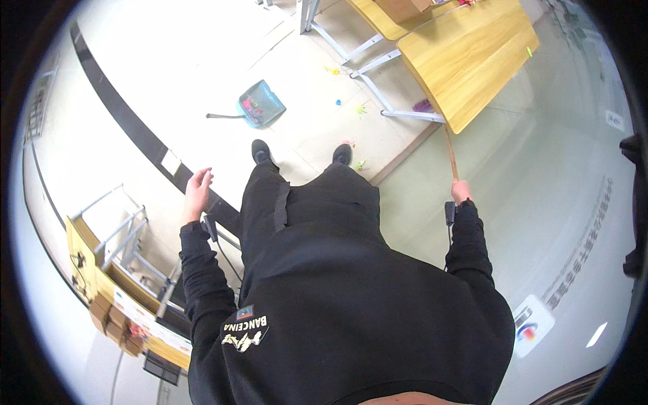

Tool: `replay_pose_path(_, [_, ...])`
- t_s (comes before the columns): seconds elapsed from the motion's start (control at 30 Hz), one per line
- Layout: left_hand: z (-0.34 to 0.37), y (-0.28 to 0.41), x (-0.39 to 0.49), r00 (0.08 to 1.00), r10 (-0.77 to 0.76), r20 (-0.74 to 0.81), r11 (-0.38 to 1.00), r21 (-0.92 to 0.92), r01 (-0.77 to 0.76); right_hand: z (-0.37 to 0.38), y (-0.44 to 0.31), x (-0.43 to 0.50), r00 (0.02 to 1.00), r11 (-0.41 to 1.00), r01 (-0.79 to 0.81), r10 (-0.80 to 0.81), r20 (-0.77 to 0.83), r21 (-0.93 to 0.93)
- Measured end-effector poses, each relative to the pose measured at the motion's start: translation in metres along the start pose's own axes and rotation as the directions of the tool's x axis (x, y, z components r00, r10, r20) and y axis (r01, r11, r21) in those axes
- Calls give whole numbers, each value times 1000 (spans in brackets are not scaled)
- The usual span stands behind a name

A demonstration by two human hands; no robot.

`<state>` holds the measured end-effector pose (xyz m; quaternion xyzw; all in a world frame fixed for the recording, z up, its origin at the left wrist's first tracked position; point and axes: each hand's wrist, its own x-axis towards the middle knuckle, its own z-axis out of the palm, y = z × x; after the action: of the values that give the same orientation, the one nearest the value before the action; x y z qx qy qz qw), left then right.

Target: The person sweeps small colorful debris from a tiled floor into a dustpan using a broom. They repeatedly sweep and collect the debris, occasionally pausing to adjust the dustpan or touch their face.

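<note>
My right hand point(461, 191) grips a thin wooden handle point(451, 153) that runs forward under the corner of a desk. Past that corner, purple bristles point(422, 105), apparently of a broom, show by the desk leg; the join between them is hidden. My left hand point(198, 193) hangs at my side with nothing in it, fingers slightly bent. On the tiled floor ahead lies a translucent blue dustpan point(271, 104) with pink and red bits inside, its dark handle pointing left. Small scraps are scattered right of it: a yellow one point(332, 71), a blue one point(338, 102) and a green one point(361, 109).
Wood-topped desks point(471, 61) with metal legs stand ahead on the right, a cardboard box point(402, 9) on one. A glossy pale wall panel point(547, 167) borders my right side. More green and pink scraps point(360, 165) lie by my right shoe. Another desk point(86, 258) stands behind left.
</note>
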<state>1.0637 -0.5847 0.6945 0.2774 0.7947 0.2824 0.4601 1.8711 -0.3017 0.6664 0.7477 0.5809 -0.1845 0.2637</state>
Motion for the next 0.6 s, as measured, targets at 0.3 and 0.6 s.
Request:
replay_pose_path(0.3, [-134, -42, 55, 995, 24, 95, 999, -28, -22, 40, -24, -118, 950, 857, -240, 112, 290, 456])
replay_pose_path(0.6, [-164, -78, 83, 998, -20, 67, 997, -75, 25, -12, -112, -258, 734, 512, -580, -9, 679, 634])
